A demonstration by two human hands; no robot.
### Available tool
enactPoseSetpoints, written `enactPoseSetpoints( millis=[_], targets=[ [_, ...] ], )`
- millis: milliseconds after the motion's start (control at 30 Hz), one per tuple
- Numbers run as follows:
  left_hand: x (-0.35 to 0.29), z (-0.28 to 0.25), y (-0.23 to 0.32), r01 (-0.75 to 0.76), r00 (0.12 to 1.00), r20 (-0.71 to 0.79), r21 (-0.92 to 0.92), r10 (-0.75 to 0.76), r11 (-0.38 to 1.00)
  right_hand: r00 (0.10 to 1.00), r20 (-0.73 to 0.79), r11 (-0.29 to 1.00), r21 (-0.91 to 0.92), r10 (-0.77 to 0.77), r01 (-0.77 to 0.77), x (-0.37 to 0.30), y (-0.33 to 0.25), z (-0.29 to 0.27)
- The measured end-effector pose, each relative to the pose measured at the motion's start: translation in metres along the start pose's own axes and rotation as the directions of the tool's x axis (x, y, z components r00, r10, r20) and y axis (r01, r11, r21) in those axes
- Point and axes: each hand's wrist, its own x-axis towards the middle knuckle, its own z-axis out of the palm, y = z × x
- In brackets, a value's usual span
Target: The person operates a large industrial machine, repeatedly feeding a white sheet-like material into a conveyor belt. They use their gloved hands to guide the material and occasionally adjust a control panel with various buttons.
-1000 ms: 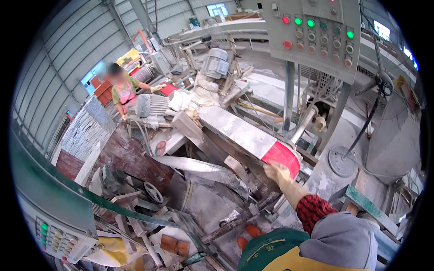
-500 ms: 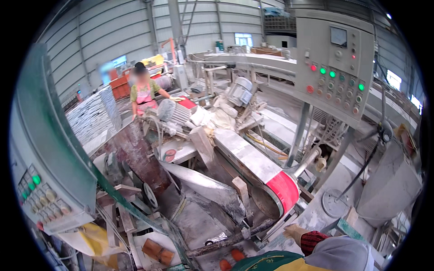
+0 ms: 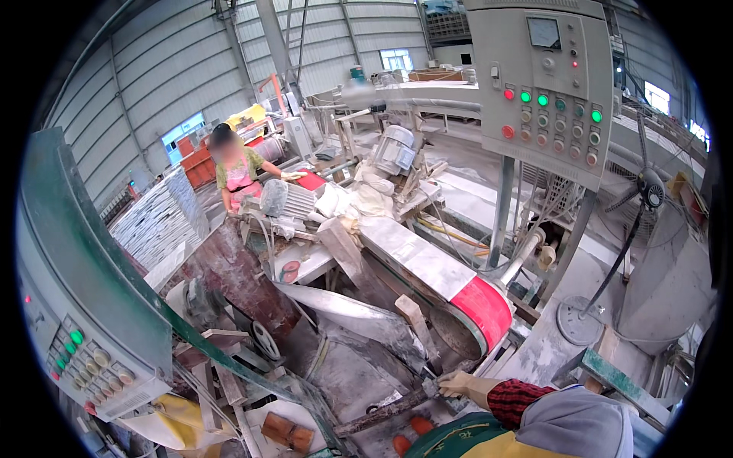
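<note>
My right hand (image 3: 461, 385), in a cream work glove below a red-and-black checked cuff, reaches leftward near the lower end of the conveyor. Its fingertips are close to a small grey piece (image 3: 430, 387) at the end of a dusty bar; whether they touch or grip it is too small to tell. Just beyond the hand, the red belt (image 3: 485, 311) curves round the conveyor's end. Pale flat slabs (image 3: 416, 258) lie along the belt. My left hand does not show.
A grey control panel (image 3: 504, 76) with lit buttons stands at right, a green-grey cabinet (image 3: 84, 252) at left. Across the conveyor, a co-worker (image 3: 240, 172) rests a gloved hand by the belt. A motor (image 3: 393, 150), timber post (image 3: 347, 248) and handwheel (image 3: 266, 340) crowd the middle.
My right hand has stretched further left toward the small grey piece beside the conveyor's end. The head view has shifted slightly. The co-worker stays by the far belt.
</note>
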Motion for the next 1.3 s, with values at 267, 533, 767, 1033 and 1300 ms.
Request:
enactPoseSetpoints(
  millis=[267, 533, 767, 1033, 1300],
  targets=[
    [0.005, -0.014, 0.006, -0.007, 0.997, 0.079, -0.020, 0.009, 1.000, 0.980, -0.154, 0.725, -0.659, 0.128, -0.198, -0.027, 0.045, -0.067],
    [0.006, -0.019, 0.014, 0.126, 0.964, 0.251, -0.130, -0.090, 0.983, 0.986, -0.050, 0.686, -0.724, -0.156, 0.072, -0.032, 0.090, -0.096],
    [-0.002, -0.009, 0.013, 0.154, 0.879, 0.464, -0.065, -0.107, 0.986, 0.983, -0.109, 0.897, -0.404, 0.146, -0.177, -0.008, 0.075, -0.068],
    [-0.006, -0.016, 0.018, 0.105, 0.927, 0.367, -0.053, -0.078, 0.993, 1.000, -0.004, 0.712, -0.702, -0.014, 0.007, -0.031, 0.037, -0.044],
    [-0.010, -0.018, 0.023, 0.070, 0.971, 0.233, -0.099, -0.045, 0.993, 0.998, -0.055, 0.749, -0.660, 0.030, -0.059, -0.032, 0.054, -0.050]
  ],
)
